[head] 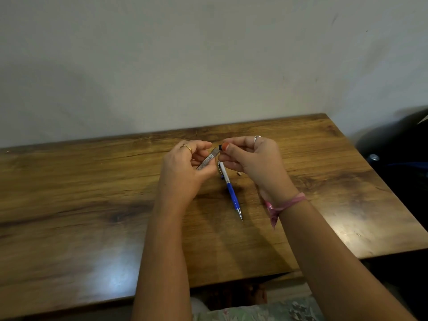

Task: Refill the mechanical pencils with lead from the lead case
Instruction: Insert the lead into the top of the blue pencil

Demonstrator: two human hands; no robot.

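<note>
Pinching lead case (208, 161) between both raised hands

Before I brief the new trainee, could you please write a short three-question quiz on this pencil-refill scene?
1. True or false: the mechanical pencil lies on the wooden table with its metal tip pointing toward the person.
2. Which hand grips the lead case by its body? A) left hand B) right hand C) neither
3. Fill in: the right hand's fingertips pinch the case's small black ____.

Key
1. True; its blue grip and tip are nearest the person, its clip end under the hands.
2. A; the right hand works at the case's far end.
3. Cap; whether it is already pulled free cannot be told.
</note>
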